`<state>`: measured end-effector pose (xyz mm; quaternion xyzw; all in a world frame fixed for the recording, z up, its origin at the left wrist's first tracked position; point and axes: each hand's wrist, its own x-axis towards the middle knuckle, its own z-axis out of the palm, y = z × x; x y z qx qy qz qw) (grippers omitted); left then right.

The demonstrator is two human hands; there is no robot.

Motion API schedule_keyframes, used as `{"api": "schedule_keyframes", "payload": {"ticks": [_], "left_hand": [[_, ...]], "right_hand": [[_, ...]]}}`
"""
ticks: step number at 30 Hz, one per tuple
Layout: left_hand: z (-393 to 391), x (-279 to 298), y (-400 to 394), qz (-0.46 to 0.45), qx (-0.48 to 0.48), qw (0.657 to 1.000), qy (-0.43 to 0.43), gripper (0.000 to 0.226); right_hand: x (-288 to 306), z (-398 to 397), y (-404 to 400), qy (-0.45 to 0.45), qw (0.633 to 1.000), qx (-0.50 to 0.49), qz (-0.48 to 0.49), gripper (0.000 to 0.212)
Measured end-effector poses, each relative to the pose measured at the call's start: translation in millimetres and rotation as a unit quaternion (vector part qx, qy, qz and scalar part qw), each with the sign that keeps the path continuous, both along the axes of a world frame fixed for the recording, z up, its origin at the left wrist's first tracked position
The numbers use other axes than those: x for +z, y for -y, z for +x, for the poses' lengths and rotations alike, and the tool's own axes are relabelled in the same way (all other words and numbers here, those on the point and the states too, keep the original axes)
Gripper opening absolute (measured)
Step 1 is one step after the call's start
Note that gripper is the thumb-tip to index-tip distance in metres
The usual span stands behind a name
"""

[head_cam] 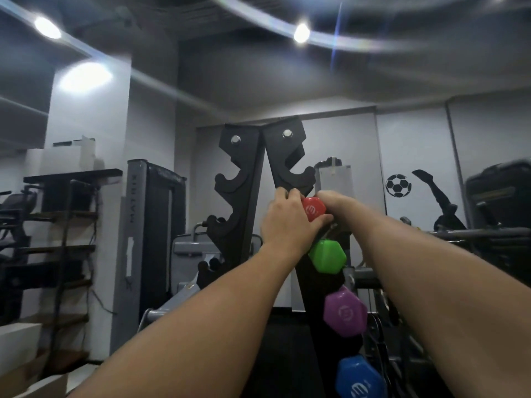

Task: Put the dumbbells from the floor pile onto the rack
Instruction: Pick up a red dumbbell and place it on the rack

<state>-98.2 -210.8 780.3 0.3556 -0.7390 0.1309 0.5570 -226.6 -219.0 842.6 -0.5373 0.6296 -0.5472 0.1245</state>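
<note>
Both of your hands are up at the black rack (247, 168), working the red dumbbell (313, 208) at one of its hooked cradles on the right-hand upright. Your left hand (284, 222) wraps the near side of the red dumbbell, fingers curled over its top toward the rack and thumb hooked beneath its hexagonal head. Your right hand (334, 205) comes in from the other side with its fingers curled down behind the same dumbbell, so both hands grip it; the handle itself is hidden by your fingers. The red head sits just under the second hook from the top, and you cannot tell from here whether it already rests in the cradle.

Below it on the same upright, three more dumbbells sit in a descending line: a green dumbbell (327, 255) just beneath your left wrist, a purple dumbbell (344, 311) lower down, and a blue dumbbell (359, 379) at the bottom edge of the view. The hooks on the left-hand upright and the top hook on the right hold nothing.

Behind the rack stand grey gym machines (149, 225), and a football decal (398, 185) marks the pale wall to the right.
</note>
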Motion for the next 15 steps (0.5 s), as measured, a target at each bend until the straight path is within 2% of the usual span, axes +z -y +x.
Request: {"api": "schedule_keyframes", "payload": {"ticks": [2,5,7,11,15], "left_hand": [[0,-2,1,0.002,-0.001,1.0,-0.012,0.071],[-1,-5,-2,0.009,-0.013,1.0,-0.022,0.069],[-2,-8,0,0.017,-0.018,0.999,-0.027,0.069],[3,-18,5,0.022,-0.045,0.999,-0.017,0.069],[10,-29,9,0.039,-0.09,0.995,-0.013,0.07]], "right_hand": [[-2,-3,6,-0.008,1.0,0.005,0.009,0.033],[-14,-7,5,0.046,0.998,0.023,0.02,0.028],[-17,-10,8,0.051,0.998,0.041,0.024,0.027],[-22,-19,13,0.067,0.997,0.041,0.006,0.037],[-28,-18,0,0.036,0.999,0.003,-0.026,0.038]]}}
